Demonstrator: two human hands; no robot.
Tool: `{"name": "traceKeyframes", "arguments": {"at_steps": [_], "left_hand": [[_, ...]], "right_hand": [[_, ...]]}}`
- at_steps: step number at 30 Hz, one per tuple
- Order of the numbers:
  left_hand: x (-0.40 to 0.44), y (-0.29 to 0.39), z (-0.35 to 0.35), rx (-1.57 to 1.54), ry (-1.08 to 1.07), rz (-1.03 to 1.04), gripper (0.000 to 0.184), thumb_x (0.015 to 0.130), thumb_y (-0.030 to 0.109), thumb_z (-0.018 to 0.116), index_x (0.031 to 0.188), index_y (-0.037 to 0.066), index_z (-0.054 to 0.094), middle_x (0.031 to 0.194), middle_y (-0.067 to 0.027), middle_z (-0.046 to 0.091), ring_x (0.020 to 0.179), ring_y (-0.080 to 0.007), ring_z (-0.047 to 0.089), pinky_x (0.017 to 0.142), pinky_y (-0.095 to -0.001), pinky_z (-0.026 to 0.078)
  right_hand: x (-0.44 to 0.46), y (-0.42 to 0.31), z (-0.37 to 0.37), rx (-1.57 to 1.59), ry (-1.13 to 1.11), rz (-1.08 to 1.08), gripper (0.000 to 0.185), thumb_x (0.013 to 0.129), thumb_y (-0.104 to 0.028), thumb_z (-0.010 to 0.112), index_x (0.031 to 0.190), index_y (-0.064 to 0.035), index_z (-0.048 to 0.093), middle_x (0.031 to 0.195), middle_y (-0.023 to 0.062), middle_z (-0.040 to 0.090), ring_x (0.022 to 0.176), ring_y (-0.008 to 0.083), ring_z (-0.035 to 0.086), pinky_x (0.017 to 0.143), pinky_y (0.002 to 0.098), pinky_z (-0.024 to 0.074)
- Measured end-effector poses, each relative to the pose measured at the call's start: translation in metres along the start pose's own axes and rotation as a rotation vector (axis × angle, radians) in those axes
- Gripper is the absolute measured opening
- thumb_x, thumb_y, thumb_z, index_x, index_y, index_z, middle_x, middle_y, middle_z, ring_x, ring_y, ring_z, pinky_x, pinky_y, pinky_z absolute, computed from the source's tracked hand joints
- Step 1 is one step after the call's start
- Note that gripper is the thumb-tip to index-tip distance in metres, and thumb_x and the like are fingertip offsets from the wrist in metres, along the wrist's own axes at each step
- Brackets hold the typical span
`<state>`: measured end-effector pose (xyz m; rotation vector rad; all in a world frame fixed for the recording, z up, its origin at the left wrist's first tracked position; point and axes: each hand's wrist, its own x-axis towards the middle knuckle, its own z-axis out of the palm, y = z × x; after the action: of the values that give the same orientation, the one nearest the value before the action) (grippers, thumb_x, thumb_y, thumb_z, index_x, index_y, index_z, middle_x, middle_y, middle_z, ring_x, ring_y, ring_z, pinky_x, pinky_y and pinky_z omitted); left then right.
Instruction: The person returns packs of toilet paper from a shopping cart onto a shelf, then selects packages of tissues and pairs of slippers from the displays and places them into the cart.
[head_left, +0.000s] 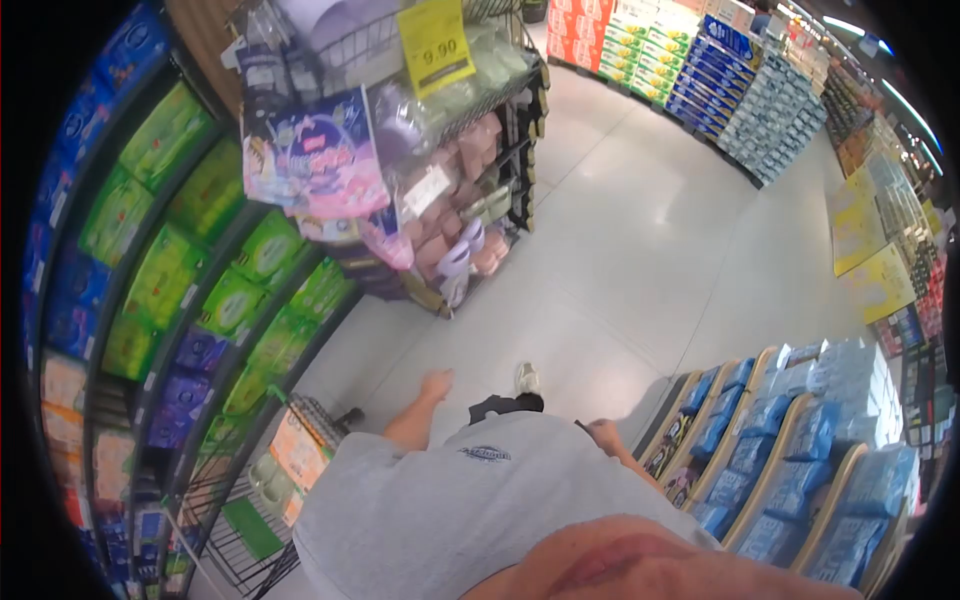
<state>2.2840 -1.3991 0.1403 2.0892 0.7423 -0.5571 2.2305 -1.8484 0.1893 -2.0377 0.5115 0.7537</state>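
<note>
While the left hand (436,385) hung loosely half-open and seemingly empty, apart from the green packs (265,248), the right hand (606,436) seemed curled around a dark object (583,427) near the blue packs (750,455), with no shelf goods visibly taken up.

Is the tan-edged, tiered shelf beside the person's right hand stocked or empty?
Stocked: the shelf holds rows of shiny blue packs. Whether it is full to the back, I cannot tell.
</note>
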Motion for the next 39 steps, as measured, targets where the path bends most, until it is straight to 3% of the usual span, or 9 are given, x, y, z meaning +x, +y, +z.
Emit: {"name": "traceKeyframes", "arguments": {"at_steps": [8,10,15,21,28,35,36,37,39], "left_hand": [[0.06,0.272,0.017,-0.052,-0.154,0.364,0.043,0.086,0.043,0.053,0.068,0.006,0.066,0.06,-0.0109,0.061,0.05,-0.0247,0.059,0.054,-0.0384,0.048],[0.071,0.287,0.016,0.029,-0.185,0.388,0.042,0.086,0.043,0.054,0.069,0.006,0.066,0.061,-0.0122,0.061,0.054,-0.0259,0.06,0.058,-0.0393,0.049],[0.091,0.287,-0.012,0.228,-0.088,0.774,0.03,0.081,0.034,0.06,0.075,0.005,0.067,0.076,-0.016,0.065,0.075,-0.0322,0.063,0.068,-0.0426,0.049],[0.054,0.381,-0.139,0.192,0.234,0.6,0.025,0.079,0.03,0.061,0.087,0.007,0.068,0.08,-0.017,0.066,0.074,-0.0337,0.063,0.067,-0.0428,0.049],[-0.023,0.565,-0.264,-0.058,0.609,0.804,0.017,0.084,0.019,0.064,0.093,0.005,0.066,0.057,0.0044,0.048,0.052,-0.0038,0.038,0.047,-0.0236,0.032],[-0.013,0.695,-0.37,-0.202,1.052,0.987,0.019,0.086,0.014,0.063,0.098,-0.001,0.063,0.083,0.0006,0.063,0.073,-0.0053,0.056,0.067,-0.0204,0.045],[0.0,0.703,-0.385,-0.221,1.098,0.95,0.029,0.082,0.02,0.066,0.101,-0.001,0.062,0.088,-0.0069,0.065,0.076,-0.0115,0.059,0.068,-0.0251,0.047],[0.009,0.713,-0.395,-0.236,1.138,0.919,0.038,0.078,0.026,0.068,0.105,-0.001,0.062,0.093,-0.0144,0.067,0.079,-0.0177,0.063,0.068,-0.0299,0.049],[0.023,0.738,-0.407,-0.222,1.141,0.71,0.044,0.078,0.026,0.069,0.108,-0.003,0.059,0.097,-0.0152,0.066,0.085,-0.0212,0.062,0.074,-0.0319,0.049]], "right_hand": [[0.187,-0.024,-0.153,0.167,0.024,0.121,0.017,0.079,-0.016,0.062,0.087,-0.001,0.062,0.069,0.0106,0.064,0.053,0.0191,0.061,0.045,0.0302,0.0468],[0.209,-0.051,-0.166,0.377,-0.088,0.167,0.015,0.079,-0.015,0.061,0.086,-0.0018,0.061,0.067,0.0103,0.063,0.051,0.0191,0.06,0.043,0.0302,0.0461],[0.242,-0.168,-0.158,0.09,0.003,0.014,0.015,0.082,-0.016,0.059,0.087,-0.0022,0.062,0.072,0.0097,0.064,0.059,0.0188,0.062,0.049,0.0314,0.0474],[0.328,-0.398,-0.175,-0.246,0.008,-0.639,0.021,0.08,-0.022,0.064,0.083,-0.0015,0.069,0.07,0.007,0.066,0.063,0.0125,0.059,0.059,0.0298,0.0471],[0.257,-0.761,-0.249,-0.107,-0.006,-1.282,0.028,0.081,-0.024,0.066,0.095,0.0008,0.066,0.083,0.0104,0.069,0.077,0.0158,0.063,0.072,0.0296,0.0492],[0.193,-0.948,-0.285,-0.042,0.098,-1.807,0.03,0.081,-0.025,0.07,0.097,0.0003,0.064,0.086,0.0061,0.067,0.081,0.0129,0.062,0.076,0.0263,0.0477],[0.166,-0.954,-0.287,-0.069,0.104,-1.565,0.026,0.08,-0.018,0.064,0.097,0.0022,0.061,0.095,0.0191,0.064,0.085,0.024,0.064,0.074,0.033,0.0503],[0.18,-0.968,-0.283,-0.063,0.09,-1.564,0.026,0.08,-0.018,0.064,0.097,0.0022,0.061,0.095,0.0191,0.064,0.085,0.024,0.064,0.074,0.033,0.0503],[0.209,-1.002,-0.269,-0.207,0.421,-1.863,0.034,0.077,-0.027,0.062,0.094,0.0027,0.061,0.093,0.0258,0.061,0.086,0.0328,0.062,0.075,0.0392,0.049]]}}
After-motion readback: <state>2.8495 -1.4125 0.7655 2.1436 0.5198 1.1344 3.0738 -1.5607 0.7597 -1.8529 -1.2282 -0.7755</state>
